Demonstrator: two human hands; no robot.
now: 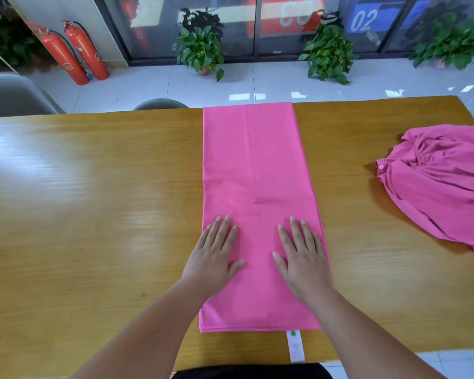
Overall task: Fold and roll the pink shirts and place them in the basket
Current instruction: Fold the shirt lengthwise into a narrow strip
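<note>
My left hand [212,253] and right hand [303,255] press flat, fingers straight, on the folded shirt [257,170] mid-bench [93,187]. Soft, light, probably slippery; I'd roll from the near hem.

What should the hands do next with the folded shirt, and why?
Probably start rolling it up from the near edge: the folded shirt already lies as a smooth long strip on the table, and the left hand and right hand rest flat on its near half.
</note>
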